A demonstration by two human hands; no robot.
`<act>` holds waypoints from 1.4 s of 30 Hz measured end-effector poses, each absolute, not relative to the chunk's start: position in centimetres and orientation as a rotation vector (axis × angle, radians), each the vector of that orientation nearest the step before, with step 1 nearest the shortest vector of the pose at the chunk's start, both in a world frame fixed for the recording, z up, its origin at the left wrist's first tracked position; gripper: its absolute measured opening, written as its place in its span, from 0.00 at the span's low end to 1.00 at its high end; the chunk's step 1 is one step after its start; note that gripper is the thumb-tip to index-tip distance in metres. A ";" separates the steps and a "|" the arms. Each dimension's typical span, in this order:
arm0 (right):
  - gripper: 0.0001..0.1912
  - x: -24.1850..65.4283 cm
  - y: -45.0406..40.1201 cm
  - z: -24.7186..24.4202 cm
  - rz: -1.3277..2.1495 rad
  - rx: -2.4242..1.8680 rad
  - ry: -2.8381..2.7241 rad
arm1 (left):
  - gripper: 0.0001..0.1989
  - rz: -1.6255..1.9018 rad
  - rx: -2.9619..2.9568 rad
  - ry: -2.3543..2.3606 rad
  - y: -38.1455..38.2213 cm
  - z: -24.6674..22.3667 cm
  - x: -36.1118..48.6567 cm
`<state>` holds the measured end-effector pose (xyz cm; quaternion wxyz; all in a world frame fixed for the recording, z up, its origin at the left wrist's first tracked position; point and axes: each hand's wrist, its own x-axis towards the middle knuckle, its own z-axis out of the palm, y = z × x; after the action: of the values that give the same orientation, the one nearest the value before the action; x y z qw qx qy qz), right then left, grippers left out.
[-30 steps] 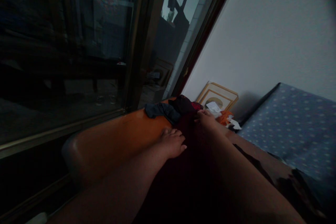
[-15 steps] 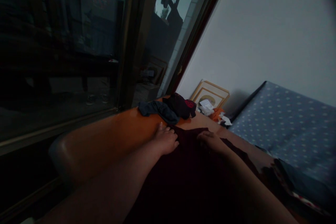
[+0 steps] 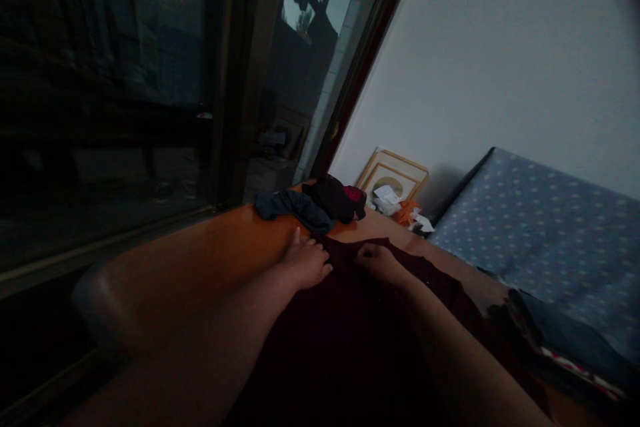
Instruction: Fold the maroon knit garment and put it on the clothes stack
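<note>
A dark maroon garment [image 3: 350,327] lies spread over my lap and an orange-brown wooden surface [image 3: 210,240]. My left hand [image 3: 306,264] rests on the garment's upper left edge, thumb raised and fingers lying flat. A short way to the right, my right hand [image 3: 377,261] has its fingers curled into the cloth near the upper edge. Beyond both hands, a folded blue-grey cloth [image 3: 287,208] and a black cloth with a red mark [image 3: 333,199] lie on the wood. Neither hand touches them.
A dark glass door [image 3: 120,80] runs along the left. Framed pictures [image 3: 393,172] lean against the white wall [image 3: 510,53], with white paper [image 3: 387,199] and orange material [image 3: 405,213] beside them. A blue dotted mattress [image 3: 545,240] lies at right, with dark cloth [image 3: 560,333] at its near edge.
My right hand has moved nearer to me and leftward, and the garment's upper edge has come nearer with it. The whole view has swung slightly, while my left hand stays on the cloth.
</note>
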<state>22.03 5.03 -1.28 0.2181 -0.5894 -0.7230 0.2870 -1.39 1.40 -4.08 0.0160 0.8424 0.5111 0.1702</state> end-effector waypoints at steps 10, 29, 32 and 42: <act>0.14 22.4 4.1 -2.9 0.696 -1.728 -1.960 | 0.16 0.532 2.609 1.584 1.3 -3.9 -1.4; 0.05 23.2 0.3 0.2 0.105 -1.837 -2.196 | 0.15 0.559 2.649 1.508 1.1 -3.2 -1.6; 0.10 22.6 0.4 0.1 0.048 -1.836 -2.123 | 0.14 0.649 2.676 1.539 1.0 -2.6 -1.8; 0.14 18.7 3.8 -1.0 0.505 -1.704 -2.037 | 0.09 0.711 2.407 1.918 1.6 -2.6 -2.6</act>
<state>18.70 3.76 -1.03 0.2176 -0.6152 -0.7354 0.1823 -2.62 1.65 -2.58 -0.0085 0.7620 0.6072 0.2251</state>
